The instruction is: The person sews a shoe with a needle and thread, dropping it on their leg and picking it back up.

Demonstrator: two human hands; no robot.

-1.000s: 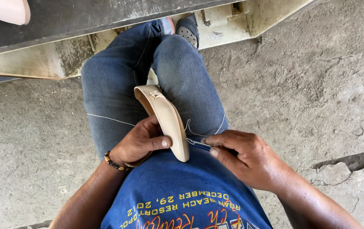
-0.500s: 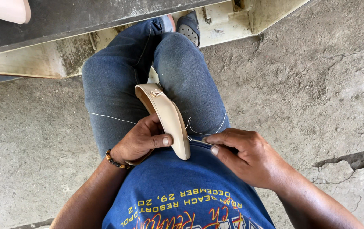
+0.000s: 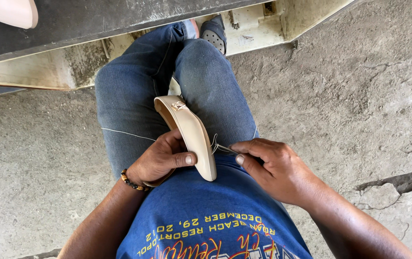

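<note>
Seen from the head camera, the person sits with both knees up, in blue jeans (image 3: 134, 100) and a blue shirt (image 3: 206, 216), over a rough concrete floor (image 3: 350, 96).

The left hand (image 3: 160, 160) has its grip closed round a beige shoe (image 3: 189, 132). The thumb lies across the shoe's side near the pointed end, and the fingers curl under it out of sight. The shoe rests in the lap between the thighs, tilted on its edge. Its pointed end is nearest the shirt, and its other end, with a small gold buckle (image 3: 178, 105), points away towards the knees. A beaded bracelet (image 3: 130, 181) circles the left wrist.

The right hand (image 3: 275, 168) is just beside the shoe. Its grip is pinched shut on a thin tool (image 3: 225, 148), probably a needle, though it is too small to be sure. The tool's tip meets the shoe's edge, where pale thread (image 3: 214, 141) loops. A strand of the thread (image 3: 124, 133) runs out across the left thigh.

Beyond the knees a dark surface (image 3: 100, 19) crosses the top of the view, with another pale shoe (image 3: 11, 12) on it at the left corner. A grey clog (image 3: 214, 32) shows on one foot.
</note>
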